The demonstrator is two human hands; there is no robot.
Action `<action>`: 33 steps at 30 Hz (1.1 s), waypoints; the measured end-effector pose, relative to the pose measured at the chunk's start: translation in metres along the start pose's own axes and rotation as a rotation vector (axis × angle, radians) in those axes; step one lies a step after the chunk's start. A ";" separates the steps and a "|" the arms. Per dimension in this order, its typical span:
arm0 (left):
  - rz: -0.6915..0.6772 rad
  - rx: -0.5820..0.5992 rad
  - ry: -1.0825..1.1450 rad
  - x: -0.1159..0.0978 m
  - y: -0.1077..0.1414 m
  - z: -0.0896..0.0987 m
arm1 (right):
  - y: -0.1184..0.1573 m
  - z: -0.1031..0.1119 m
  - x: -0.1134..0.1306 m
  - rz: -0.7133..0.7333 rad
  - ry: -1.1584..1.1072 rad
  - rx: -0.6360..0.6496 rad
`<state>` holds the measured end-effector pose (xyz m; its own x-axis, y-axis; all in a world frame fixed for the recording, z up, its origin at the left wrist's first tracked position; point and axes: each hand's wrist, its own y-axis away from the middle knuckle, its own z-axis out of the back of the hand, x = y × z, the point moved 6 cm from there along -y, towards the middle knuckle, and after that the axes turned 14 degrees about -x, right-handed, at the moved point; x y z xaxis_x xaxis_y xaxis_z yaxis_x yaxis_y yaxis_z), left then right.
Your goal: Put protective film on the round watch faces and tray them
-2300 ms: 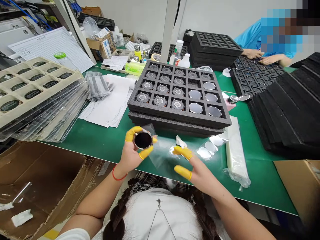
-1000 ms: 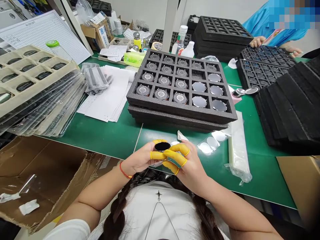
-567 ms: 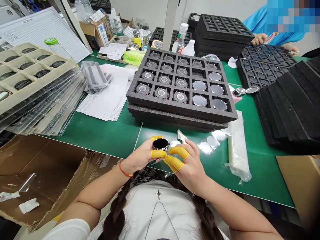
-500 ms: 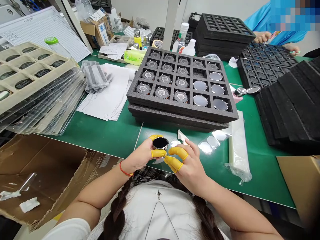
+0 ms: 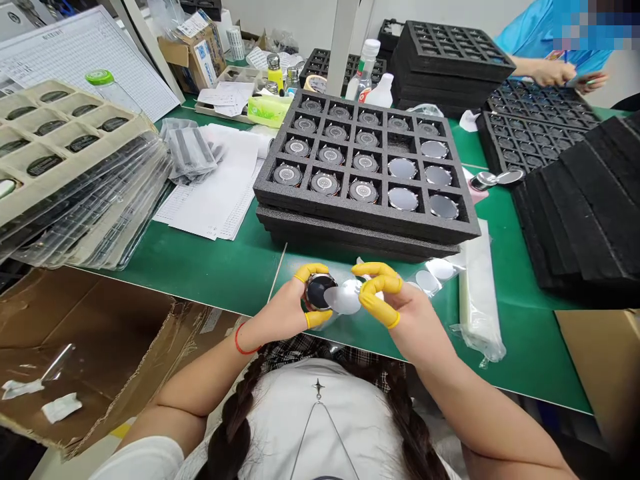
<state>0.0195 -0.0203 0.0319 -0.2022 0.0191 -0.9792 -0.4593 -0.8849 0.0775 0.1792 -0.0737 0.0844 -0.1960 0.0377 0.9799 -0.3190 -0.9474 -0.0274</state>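
Note:
My left hand (image 5: 286, 304), with yellow finger cots on thumb and finger, grips a round dark-faced watch case (image 5: 318, 291) by its rim. A pale round film (image 5: 343, 301) is pinched in my right hand (image 5: 406, 308), which wears yellow finger cots too. The film's left edge overlaps the watch face in view; whether they touch I cannot tell. Beyond my hands stands a black foam tray (image 5: 320, 203), its compartments holding several round watch cases, some showing backs and some shiny faces. One compartment in its second row from the back has no watch.
Several round films (image 5: 441, 269) lie right of my hands, beside a plastic-wrapped white block (image 5: 483, 293). Stacked beige trays (image 5: 125, 173) stand left, black foam stacks (image 5: 590, 220) right. Bottles (image 5: 367, 70) stand behind the tray. Another person's hands (image 5: 555, 72) work at the back right.
My right hand has moved right, away from the watch, and a pale round film now shows in its fingers. The watch stays in my left hand and has tilted slightly.

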 end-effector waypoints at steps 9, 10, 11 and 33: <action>-0.082 0.069 -0.070 -0.009 0.012 -0.008 | -0.001 -0.025 -0.022 -0.397 -0.290 0.129; -0.067 0.080 -0.068 -0.009 0.012 -0.009 | -0.001 -0.026 -0.022 -0.400 -0.299 0.134; -0.056 0.088 -0.062 -0.009 0.013 -0.009 | 0.000 -0.026 -0.022 -0.405 -0.310 0.139; -0.025 0.078 -0.092 -0.013 0.014 -0.007 | 0.001 -0.028 -0.023 -0.387 -0.323 0.165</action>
<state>0.0218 -0.0367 0.0439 -0.2670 0.0869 -0.9598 -0.5307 -0.8446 0.0711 0.1577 -0.0667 0.0565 0.2107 0.3191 0.9240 -0.1558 -0.9222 0.3540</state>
